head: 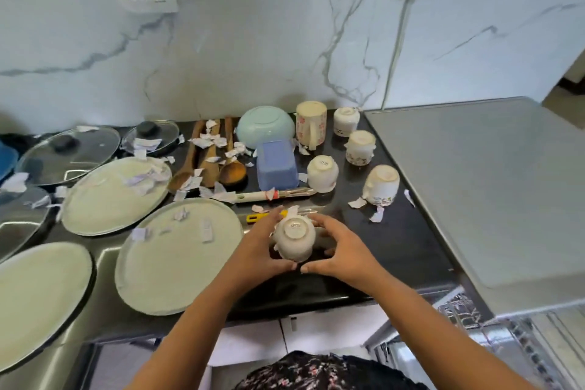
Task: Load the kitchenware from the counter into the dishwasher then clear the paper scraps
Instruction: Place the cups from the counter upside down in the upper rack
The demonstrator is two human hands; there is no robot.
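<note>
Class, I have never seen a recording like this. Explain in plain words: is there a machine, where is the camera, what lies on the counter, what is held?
No machine: these are a person's bare hands, filmed by one head-worn camera looking down. The left hand and right hand curl their fingers round an upside-down white cup. On the dark counter lie round plates, glass lids, wooden spoons, a pale green bowl, a blue container, more upturned cups and torn paper scraps.

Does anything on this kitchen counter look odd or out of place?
Yes: torn paper scraps lie scattered over the plates, glass lids, wooden spoons and dark counter, like litter among dishes. The cup held by the left hand and right hand is upside down, like the other cups.
</note>
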